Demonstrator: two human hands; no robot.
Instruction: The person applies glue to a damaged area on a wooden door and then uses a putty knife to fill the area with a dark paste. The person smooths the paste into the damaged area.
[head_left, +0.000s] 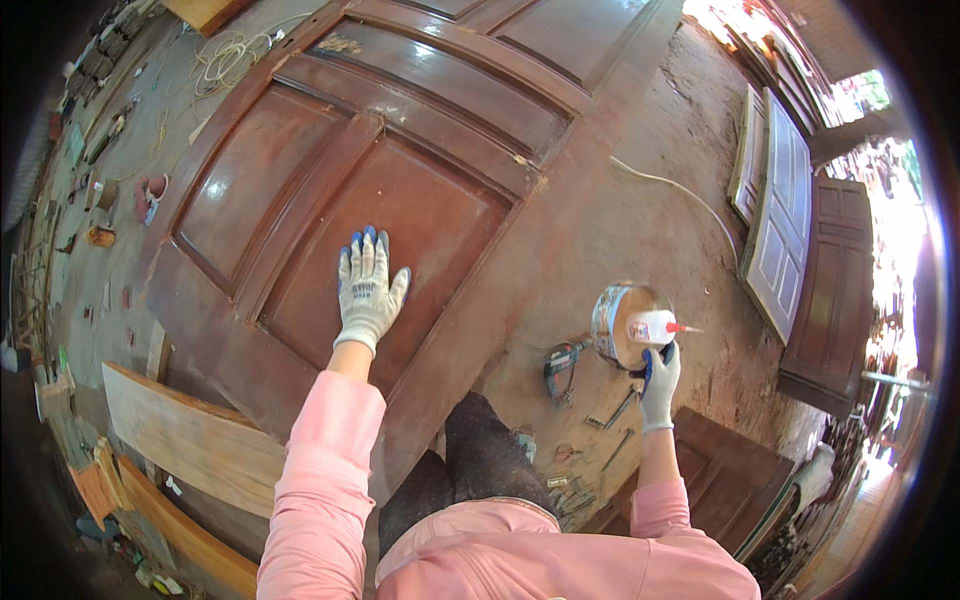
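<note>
My left hand (369, 289), in a white work glove with blue fingertips, lies flat with fingers spread on a brown panelled wooden door (425, 195). Off the door's right side, my gloved right hand (659, 384) is closed at the near rim of a round metal can (604, 318). A white squeeze bottle (648, 327) with a red nozzle shows at the can's mouth, tilted so that the nozzle points right. The can's bottom and some of my right fingers are hidden.
A power drill (562, 374) and several hand tools (612, 410) lie on the dirt floor right of my legs. Door panels (783, 215) lean at the right. Wooden boards (190, 435) lie lower left; coiled hose (226, 62) lies upper left.
</note>
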